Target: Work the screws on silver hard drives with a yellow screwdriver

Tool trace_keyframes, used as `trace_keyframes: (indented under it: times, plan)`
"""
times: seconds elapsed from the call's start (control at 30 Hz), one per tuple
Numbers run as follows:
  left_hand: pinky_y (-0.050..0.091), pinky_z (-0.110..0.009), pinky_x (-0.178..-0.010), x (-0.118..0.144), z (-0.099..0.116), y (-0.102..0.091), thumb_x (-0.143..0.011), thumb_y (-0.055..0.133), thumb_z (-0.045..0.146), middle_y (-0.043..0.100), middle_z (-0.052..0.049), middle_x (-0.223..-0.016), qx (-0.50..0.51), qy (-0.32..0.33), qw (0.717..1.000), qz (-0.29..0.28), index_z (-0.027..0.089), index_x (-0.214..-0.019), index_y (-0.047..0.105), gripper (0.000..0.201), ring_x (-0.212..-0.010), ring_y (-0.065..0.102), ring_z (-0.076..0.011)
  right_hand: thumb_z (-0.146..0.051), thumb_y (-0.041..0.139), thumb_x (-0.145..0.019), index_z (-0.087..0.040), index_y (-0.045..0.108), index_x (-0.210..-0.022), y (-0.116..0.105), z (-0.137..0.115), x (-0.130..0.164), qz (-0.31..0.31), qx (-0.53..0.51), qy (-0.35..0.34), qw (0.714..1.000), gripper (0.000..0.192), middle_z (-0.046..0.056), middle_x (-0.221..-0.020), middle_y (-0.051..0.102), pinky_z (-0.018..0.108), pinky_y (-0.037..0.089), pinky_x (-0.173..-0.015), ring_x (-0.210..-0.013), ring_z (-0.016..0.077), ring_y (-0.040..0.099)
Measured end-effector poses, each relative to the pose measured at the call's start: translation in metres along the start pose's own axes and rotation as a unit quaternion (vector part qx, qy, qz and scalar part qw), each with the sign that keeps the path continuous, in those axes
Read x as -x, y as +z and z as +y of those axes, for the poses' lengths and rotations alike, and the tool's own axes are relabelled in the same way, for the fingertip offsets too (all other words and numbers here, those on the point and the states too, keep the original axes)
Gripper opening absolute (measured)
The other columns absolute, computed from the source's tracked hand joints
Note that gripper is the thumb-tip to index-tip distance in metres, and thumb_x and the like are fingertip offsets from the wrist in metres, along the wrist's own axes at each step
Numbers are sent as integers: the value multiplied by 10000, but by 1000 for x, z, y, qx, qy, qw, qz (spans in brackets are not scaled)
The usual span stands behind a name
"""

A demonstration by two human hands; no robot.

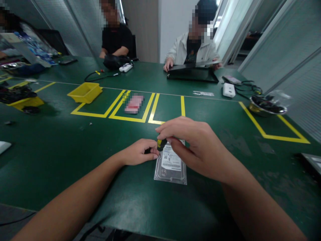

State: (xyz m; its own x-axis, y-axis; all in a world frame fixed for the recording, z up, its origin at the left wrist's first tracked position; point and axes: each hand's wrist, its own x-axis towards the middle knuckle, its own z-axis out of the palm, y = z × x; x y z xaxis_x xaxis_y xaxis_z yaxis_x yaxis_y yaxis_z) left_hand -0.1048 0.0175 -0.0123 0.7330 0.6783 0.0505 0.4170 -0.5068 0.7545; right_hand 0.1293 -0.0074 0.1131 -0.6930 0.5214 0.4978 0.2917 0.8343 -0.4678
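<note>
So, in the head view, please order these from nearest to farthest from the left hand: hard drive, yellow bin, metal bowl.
From the left hand:
1. Hard drive, just beside it, to its right.
2. Yellow bin, farther up the table, to the left.
3. Metal bowl, far right.

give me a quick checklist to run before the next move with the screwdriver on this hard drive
1. Hard drive lies flat on the green table, label up: ok.
2. Right hand has a grip on the yellow and black screwdriver: ok.
3. Left hand steadies the work at the drive's upper left corner: ok.
4. Screwdriver tip seated in a screw: cannot tell, the fingers hide it.
5. Yellow bin for loose parts within easy reach: not ok, it sits far off to the left.
6. Space beside the drive free of other people's hands: ok, both people sit at the far edge.
</note>
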Motion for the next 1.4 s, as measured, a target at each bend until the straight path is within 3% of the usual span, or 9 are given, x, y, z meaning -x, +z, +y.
trace_keyframes:
  times: [0.2, 0.4, 0.9, 1.2, 1.3, 1.4]
  plan:
    - [473, -294, -780, -2, 3, 1, -904, 596, 333, 666, -36, -899, 2, 3, 1000, 1, 150, -944, 645, 194, -828, 607, -178, -210, 581, -920, -131, 632, -974, 2, 2, 1, 17, 31, 17, 999, 108, 40, -916, 628, 259, 428, -758, -852, 143, 554]
    - [467, -294, -776, -3, 5, 2, -907, 590, 347, 663, -29, -869, 3, 9, 1000, -1, 159, -932, 661, 203, -806, 598, -177, -235, 614, -889, -155, 587, -875, 5, 5, 2, 29, 59, 30, 997, 85, 20, -835, 567, 263, 378, -682, -778, 144, 507]
    - [456, -274, -720, -2, 1, 1, -905, 598, 317, 663, -33, -879, -1, 6, 1000, 6, 150, -919, 657, 177, -794, 592, -166, -74, 501, -864, -136, 649, -997, 3, 0, 2, -5, 15, 19, 1000, 209, 68, -1012, 689, 301, 460, -863, -943, 172, 611]
    - [476, -299, -795, -2, -1, 3, -921, 586, 355, 664, -41, -938, -14, 7, 1000, 5, 161, -996, 655, 219, -900, 604, -194, -225, 521, -954, -155, 649, -888, 4, -1, -1, -4, 35, 23, 999, 159, 80, -1019, 633, 300, 470, -823, -942, 168, 583]
    - [483, -300, -792, -2, 2, 2, -923, 577, 363, 664, -40, -922, -13, 3, 1000, 4, 163, -1002, 648, 227, -891, 601, -193, -183, 512, -946, -156, 643, -868, 6, 0, -1, 8, 43, 24, 999, 155, 73, -977, 601, 284, 466, -774, -895, 158, 562]
    - [482, -297, -774, -2, 2, 2, -915, 581, 351, 663, -42, -906, -3, 4, 1000, 5, 155, -1000, 641, 222, -853, 600, -186, -119, 521, -910, -147, 639, -963, 6, 2, 0, 10, 34, 17, 999, 132, 69, -990, 624, 289, 465, -803, -922, 164, 568]
